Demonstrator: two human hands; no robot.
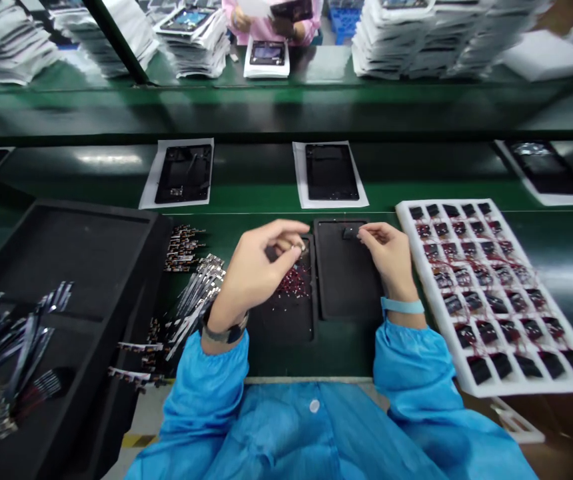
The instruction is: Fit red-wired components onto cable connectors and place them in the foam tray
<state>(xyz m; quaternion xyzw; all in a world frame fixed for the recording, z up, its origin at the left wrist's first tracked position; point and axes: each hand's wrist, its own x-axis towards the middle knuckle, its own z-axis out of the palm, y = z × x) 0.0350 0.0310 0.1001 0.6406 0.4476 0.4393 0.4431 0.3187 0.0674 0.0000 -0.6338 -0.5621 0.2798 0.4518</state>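
Observation:
My left hand hovers over a shallow black tray holding a heap of tiny red-wired parts; its thumb and fingers pinch one small metallic part. My right hand rests on a black tablet back cover beside that tray, its fingertips pinched at a small component near the cover's top edge. Both arms wear blue sleeves, with a blue band on the right wrist and a dark watch on the left.
A white foam tray of several small black modules lies right. Flex cable strips and a big black bin sit left. Tablet covers on white sheets ride the green belt. A person in pink works opposite among stacks.

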